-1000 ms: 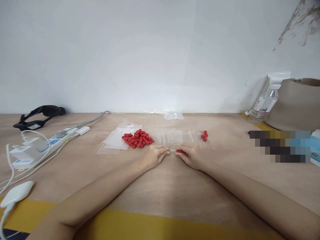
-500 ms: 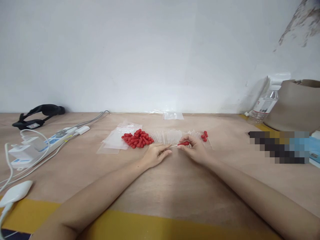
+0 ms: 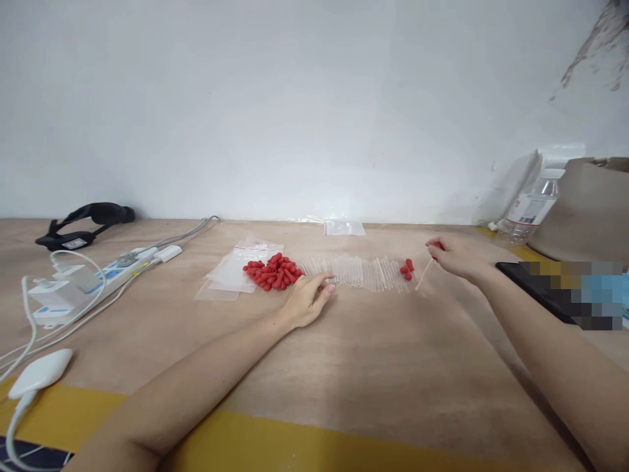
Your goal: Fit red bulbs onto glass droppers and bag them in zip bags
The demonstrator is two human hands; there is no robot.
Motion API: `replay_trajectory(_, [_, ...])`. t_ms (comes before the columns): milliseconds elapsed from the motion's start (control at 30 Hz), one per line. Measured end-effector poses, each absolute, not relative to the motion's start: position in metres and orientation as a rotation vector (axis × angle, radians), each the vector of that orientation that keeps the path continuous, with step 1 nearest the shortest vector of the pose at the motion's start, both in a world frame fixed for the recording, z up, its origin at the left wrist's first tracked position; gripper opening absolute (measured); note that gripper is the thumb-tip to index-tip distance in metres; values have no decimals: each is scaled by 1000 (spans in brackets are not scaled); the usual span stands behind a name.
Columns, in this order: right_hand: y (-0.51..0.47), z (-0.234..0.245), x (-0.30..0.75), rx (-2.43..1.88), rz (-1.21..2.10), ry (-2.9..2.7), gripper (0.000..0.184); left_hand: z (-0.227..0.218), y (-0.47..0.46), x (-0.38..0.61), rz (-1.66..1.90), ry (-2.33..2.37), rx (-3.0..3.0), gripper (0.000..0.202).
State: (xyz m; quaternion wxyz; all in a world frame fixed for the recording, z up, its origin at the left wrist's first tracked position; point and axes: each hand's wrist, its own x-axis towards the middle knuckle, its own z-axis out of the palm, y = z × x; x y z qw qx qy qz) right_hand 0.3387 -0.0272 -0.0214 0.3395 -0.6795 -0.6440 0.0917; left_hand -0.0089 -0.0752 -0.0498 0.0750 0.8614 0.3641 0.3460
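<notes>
My right hand (image 3: 456, 254) is closed around the red rubber bulb of a dropper (image 3: 425, 272), whose thin clear tube slants down to the left. It is right of a few loose red bulbs (image 3: 407, 269). My left hand (image 3: 308, 301) rests on the table with thumb and fingers apart, holding nothing. Beside its fingertips begins a row of clear glass tubes (image 3: 363, 272), laid side by side. A heap of red rubber bulbs (image 3: 272, 271) lies just behind that hand, partly overlapping clear plastic bags (image 3: 228, 272).
On the left are a white power strip (image 3: 111, 274) with cables, a white puck-like device (image 3: 42, 372) and a black headset strap (image 3: 86, 225). At the right stand a plastic bottle (image 3: 533, 208) and a beige container (image 3: 584, 210), with a black flat object (image 3: 528, 288) in front.
My right hand has moved away to the right, carrying the red bulb with its tube. My left hand has let go of the tube and its fingers have opened.
</notes>
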Motion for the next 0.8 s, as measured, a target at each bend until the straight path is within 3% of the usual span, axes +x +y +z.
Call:
replay_trajectory(300, [-11, -68, 334, -2007, 83, -1739, 54, -49, -77, -8, 964, 1099, 2651, 28])
replay_trajectory(533, [-14, -68, 324, -2092, 58, -1558, 56, -50, -76, -8, 962, 1074, 2649, 27])
replay_trajectory(800, [-18, -62, 325, -1800, 16, -1764, 39, -52, -75, -9, 986, 1078, 2690, 26])
